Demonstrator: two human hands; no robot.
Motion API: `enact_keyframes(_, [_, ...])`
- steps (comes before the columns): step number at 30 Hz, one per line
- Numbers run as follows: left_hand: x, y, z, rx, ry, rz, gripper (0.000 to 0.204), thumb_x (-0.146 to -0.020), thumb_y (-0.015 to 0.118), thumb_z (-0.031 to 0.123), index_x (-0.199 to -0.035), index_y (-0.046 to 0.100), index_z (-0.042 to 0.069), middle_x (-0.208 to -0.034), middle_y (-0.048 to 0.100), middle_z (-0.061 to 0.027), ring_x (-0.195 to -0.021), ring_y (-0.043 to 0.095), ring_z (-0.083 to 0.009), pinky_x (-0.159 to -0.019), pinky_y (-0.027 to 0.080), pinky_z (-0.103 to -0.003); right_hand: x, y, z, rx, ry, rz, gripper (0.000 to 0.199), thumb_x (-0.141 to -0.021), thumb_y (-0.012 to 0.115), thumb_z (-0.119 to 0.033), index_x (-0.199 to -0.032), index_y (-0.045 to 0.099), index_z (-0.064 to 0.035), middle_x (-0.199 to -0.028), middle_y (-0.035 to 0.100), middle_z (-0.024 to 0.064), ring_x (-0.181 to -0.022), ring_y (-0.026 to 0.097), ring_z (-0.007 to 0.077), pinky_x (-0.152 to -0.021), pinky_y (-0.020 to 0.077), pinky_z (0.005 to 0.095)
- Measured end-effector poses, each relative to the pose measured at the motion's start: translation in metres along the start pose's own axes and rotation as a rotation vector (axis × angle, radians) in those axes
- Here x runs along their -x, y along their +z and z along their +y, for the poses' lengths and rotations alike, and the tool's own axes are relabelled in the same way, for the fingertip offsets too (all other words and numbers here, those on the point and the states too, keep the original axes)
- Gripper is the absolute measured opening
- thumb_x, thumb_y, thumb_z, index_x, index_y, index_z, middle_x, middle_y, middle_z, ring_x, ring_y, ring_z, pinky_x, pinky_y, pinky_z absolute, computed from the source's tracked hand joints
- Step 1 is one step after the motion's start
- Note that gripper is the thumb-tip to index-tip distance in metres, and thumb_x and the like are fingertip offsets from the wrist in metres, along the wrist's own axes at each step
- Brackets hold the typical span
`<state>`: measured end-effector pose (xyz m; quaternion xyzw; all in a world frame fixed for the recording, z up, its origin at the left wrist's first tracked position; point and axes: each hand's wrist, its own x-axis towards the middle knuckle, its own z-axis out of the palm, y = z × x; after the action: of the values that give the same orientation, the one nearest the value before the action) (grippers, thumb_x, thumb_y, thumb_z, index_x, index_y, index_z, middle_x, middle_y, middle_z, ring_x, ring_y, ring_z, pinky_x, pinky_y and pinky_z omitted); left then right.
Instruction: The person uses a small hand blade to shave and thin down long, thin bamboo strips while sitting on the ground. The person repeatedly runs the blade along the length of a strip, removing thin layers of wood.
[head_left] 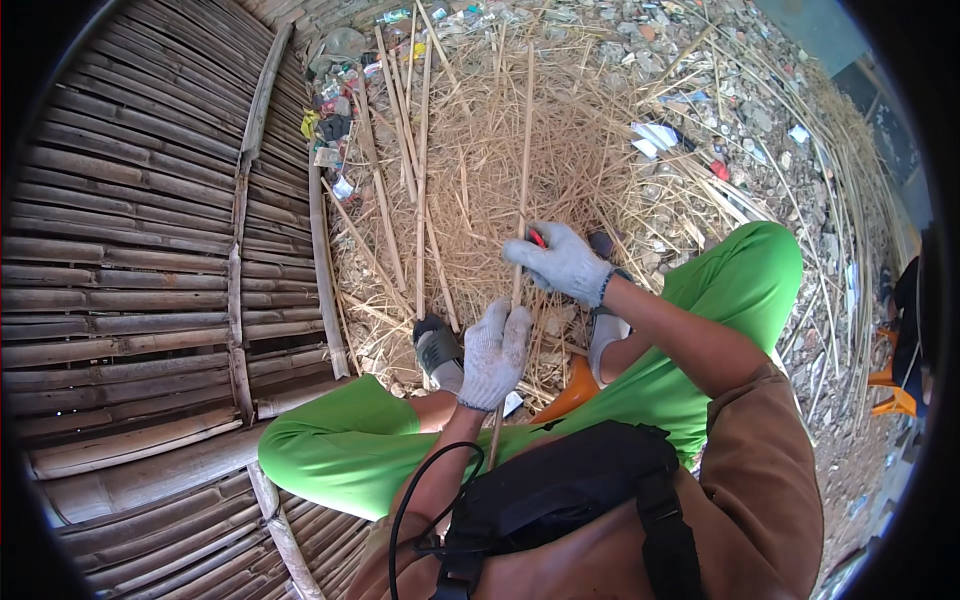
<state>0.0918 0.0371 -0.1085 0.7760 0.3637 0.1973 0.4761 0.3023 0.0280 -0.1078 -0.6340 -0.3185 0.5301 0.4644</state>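
Note:
A long, thin bamboo strip (526,130) runs lengthwise in front of me, from the straw heap back past my lap. My left hand (497,355), in a whitish knit glove, is closed round its nearer part. Just beyond, my right hand (565,262), gloved alike, is closed on a small red-handled tool (537,238) held against the strip. Only a bit of red shows between the fingers; any blade is hidden. Several more bamboo strips (422,180) lie on the straw to the left, pointing away from me.
Pale straw-like shavings (580,150) cover the ground between and beyond my feet. A slatted bamboo platform (130,270) fills the left side. Litter and rubble (690,130) spread at the far right, with long loose strips along the right. Part of an orange stool (570,390) shows under me.

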Motion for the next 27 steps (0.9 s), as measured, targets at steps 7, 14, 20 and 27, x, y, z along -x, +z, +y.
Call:
enact_keyframes(7, [-0.002,-0.013,0.014,0.464,-0.313,-0.211,0.036,-0.115,0.056,0.036,-0.120,0.065,0.001,-0.073,0.064,-0.0032,-0.061,0.062,-0.0104,-0.058,0.053,-0.026,-0.006,-0.006,0.013,0.087,-0.018,0.041,0.040,-0.099,0.081,-0.043,-0.096,0.070,-0.0051,-0.071,0.060,-0.0029,-0.059,0.053,0.0059,-0.054,0.0456,0.0273])
enact_keyframes(14, [0.003,-0.003,0.015,0.501,-0.410,-0.036,0.043,-0.114,0.060,0.037,-0.134,0.066,0.000,-0.087,0.066,-0.0022,-0.071,0.062,-0.0074,-0.062,0.053,-0.025,-0.013,-0.005,0.021,0.173,-0.091,0.114,0.051,-0.096,0.081,-0.053,-0.088,0.068,-0.0042,-0.072,0.061,0.0010,-0.062,0.055,0.0101,-0.057,0.0481,0.0327])
enact_keyframes(20, [0.000,0.001,0.007,-0.069,-0.142,0.038,0.039,-0.109,0.066,0.036,-0.123,0.071,0.001,-0.079,0.065,-0.0087,-0.074,0.069,-0.0184,-0.069,0.056,-0.043,-0.004,-0.003,0.007,-0.018,-0.005,0.053,0.042,-0.101,0.077,-0.044,-0.098,0.070,-0.0034,-0.069,0.059,-0.0015,-0.057,0.055,0.0082,-0.052,0.0452,0.0280])
enact_keyframes(27, [0.001,-0.011,0.018,0.604,-0.477,-0.141,0.043,-0.115,0.056,0.042,-0.126,0.067,0.001,-0.073,0.056,0.0000,-0.053,0.052,-0.0107,-0.047,0.041,-0.028,0.005,-0.005,-0.009,0.007,-0.047,-0.079,0.042,-0.101,0.077,-0.043,-0.100,0.068,-0.0022,-0.069,0.061,-0.0002,-0.055,0.056,0.0088,-0.051,0.0462,0.0286])
